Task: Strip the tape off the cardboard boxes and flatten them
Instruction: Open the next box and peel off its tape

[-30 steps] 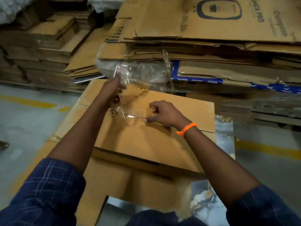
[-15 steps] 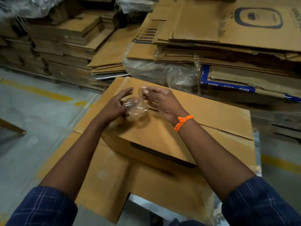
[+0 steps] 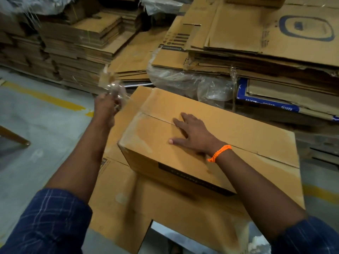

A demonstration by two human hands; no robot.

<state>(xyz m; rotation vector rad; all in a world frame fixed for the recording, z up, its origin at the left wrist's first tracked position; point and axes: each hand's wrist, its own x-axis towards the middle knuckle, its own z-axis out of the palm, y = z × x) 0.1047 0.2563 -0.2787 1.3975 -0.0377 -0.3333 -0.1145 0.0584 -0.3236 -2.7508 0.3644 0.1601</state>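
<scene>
Head view — tape removed

My left hand has swung left, pinching the crumpled clear tape wad, clear of the brown cardboard box. My right hand now rests spread on its bared seam — flattening due.

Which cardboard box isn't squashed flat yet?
The box under the right hand. It stands up in its box shape, top flaps closed, while the cardboard stacks behind it all lie flat.
</scene>
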